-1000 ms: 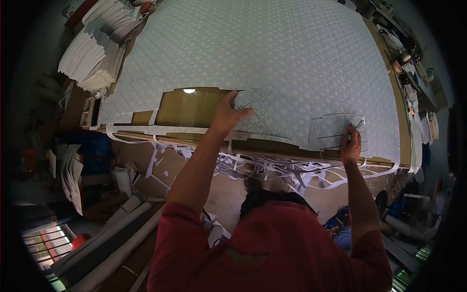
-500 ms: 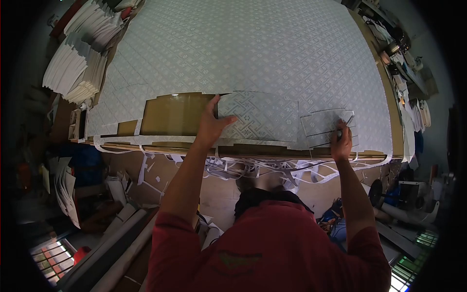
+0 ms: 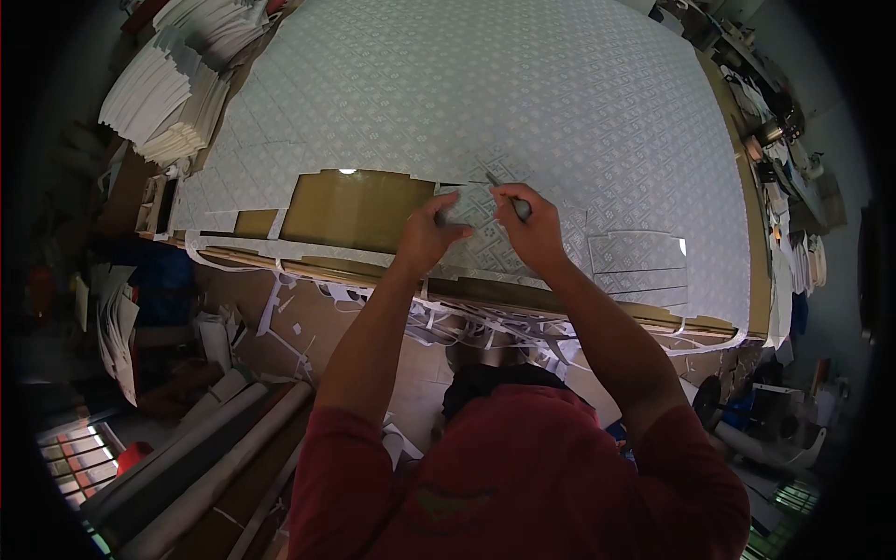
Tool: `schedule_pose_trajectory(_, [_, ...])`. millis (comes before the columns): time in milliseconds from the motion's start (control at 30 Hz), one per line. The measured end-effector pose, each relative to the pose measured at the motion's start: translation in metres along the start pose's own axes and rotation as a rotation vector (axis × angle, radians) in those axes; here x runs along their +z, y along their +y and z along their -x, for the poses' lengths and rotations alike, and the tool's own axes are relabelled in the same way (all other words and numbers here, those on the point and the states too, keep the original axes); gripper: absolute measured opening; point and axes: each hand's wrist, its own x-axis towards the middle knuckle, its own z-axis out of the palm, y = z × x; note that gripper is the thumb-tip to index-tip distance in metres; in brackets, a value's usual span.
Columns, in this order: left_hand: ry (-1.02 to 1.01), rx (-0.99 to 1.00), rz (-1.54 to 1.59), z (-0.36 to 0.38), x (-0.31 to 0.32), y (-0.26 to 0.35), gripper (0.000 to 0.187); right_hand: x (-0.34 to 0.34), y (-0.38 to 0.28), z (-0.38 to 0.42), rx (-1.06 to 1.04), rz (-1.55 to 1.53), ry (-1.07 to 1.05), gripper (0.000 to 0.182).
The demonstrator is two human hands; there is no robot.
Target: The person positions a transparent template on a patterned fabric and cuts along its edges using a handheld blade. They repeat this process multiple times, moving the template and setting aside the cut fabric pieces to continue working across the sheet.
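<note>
A pale sheet with a woven geometric pattern covers the big table. My left hand rests at the left edge of a cut section of it, thumb and fingers spread apart. Between the fingers of my right hand is a slim knife-like cutter, its tip at the upper edge of that section. The blade itself is too small to make out. Just left of my left hand, the brown tabletop shows through a cut-out gap. Smaller cut panels lie to the right of my right forearm.
Tall stacks of white sheets stand at the left side of the table. Thin offcut strips hang below its front edge. Long rolls lie on the floor at lower left. Tools and papers fill the right side.
My right hand has moved left with the cutter, from the small panels to the top edge of the section by my left hand. My left hand stays beside that section; the view has shifted slightly.
</note>
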Motion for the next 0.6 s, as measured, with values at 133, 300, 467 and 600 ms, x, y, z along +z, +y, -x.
schedule_pose_trajectory(133, [0.027, -0.006, -0.145, -0.001, 0.0, 0.0, 0.072, 0.026, -0.008, -0.017, 0.194, -0.038, 0.029, 0.018])
schedule_pose_trajectory(300, [0.068, 0.03, -0.243, 0.004, 0.002, 0.011, 0.071, 0.034, -0.002, -0.015, 0.284, 0.028, 0.091, 0.017])
schedule_pose_trajectory(467, [0.048, 0.037, -0.282, 0.004, 0.002, 0.012, 0.075, 0.041, 0.003, -0.013, 0.272, 0.005, 0.111, 0.016])
schedule_pose_trajectory(600, [0.029, 0.022, -0.305, 0.005, 0.0, 0.016, 0.078, 0.043, 0.002, -0.01, 0.276, -0.011, 0.135, 0.016])
